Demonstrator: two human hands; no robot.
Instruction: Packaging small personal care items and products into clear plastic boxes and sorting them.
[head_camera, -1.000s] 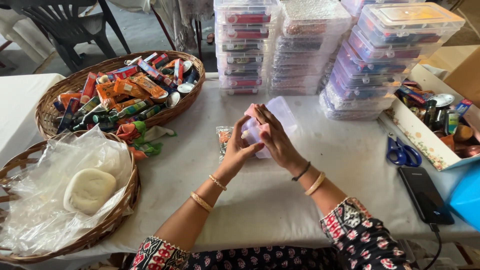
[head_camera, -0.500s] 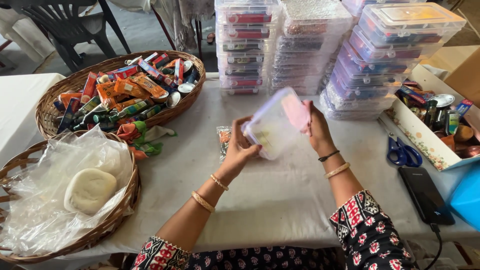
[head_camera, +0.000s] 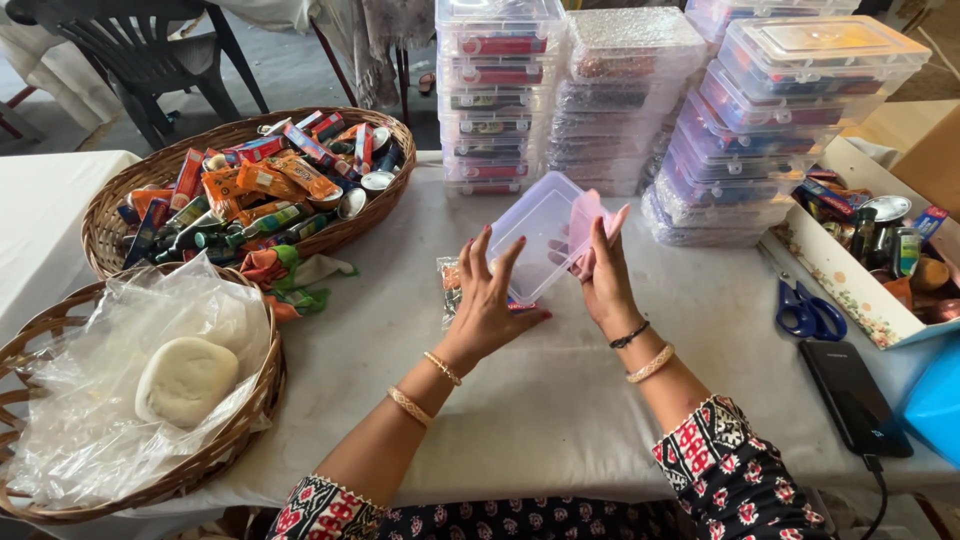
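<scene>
Clear plastic box (head_camera: 540, 235) tilts between both hands, right hand (head_camera: 603, 277) gripping its edge, left hand (head_camera: 487, 300) splayed beneath.

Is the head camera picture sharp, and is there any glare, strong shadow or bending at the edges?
Head view: even, soft daylight, only faint shadows under the hands; left hand and right hand are sharp around the clear box; mild glare on the stacked lids; wide-angle bending curves the table edge.

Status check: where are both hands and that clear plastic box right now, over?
Left hand open, fingers spread, under the clear plastic box. Right hand grips its pink lid. Box held above the white table; small packet lies beneath.
</scene>
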